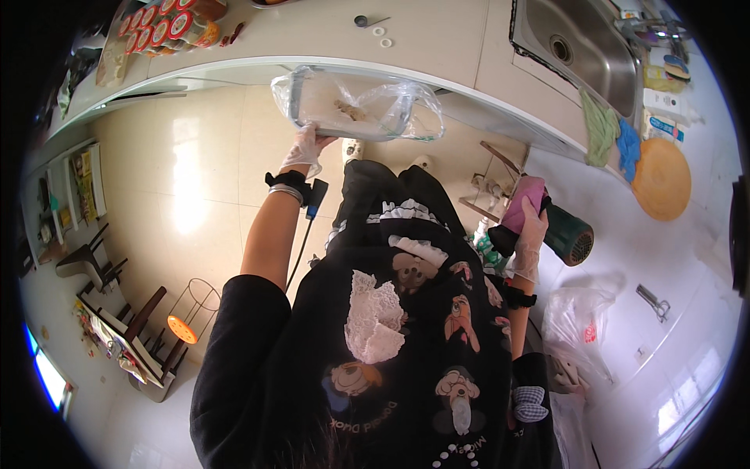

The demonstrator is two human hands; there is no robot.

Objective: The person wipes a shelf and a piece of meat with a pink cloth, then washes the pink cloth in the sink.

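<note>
My left hand (306,149), in a clear disposable glove, grips the near rim of a grey plastic bin (375,136). A clear plastic bag (425,108) lines the bin and hangs over its sides. Some brownish scraps (350,110) lie inside the bag. My right hand (532,234), also gloved, is closed on a pink cloth (524,202) off to the right. Beside it is a dark green motor housing (569,234) with a vented end. Black parts show around the cloth; what lies under it is hidden.
The counter (293,35) runs along the top, bearing several red-lidded jars (158,35) and two white rings (382,37). A steel sink (597,58) is at upper right, with cloths (599,126) over its edge. White pipes (489,187) and a stool (183,329) stand lower down.
</note>
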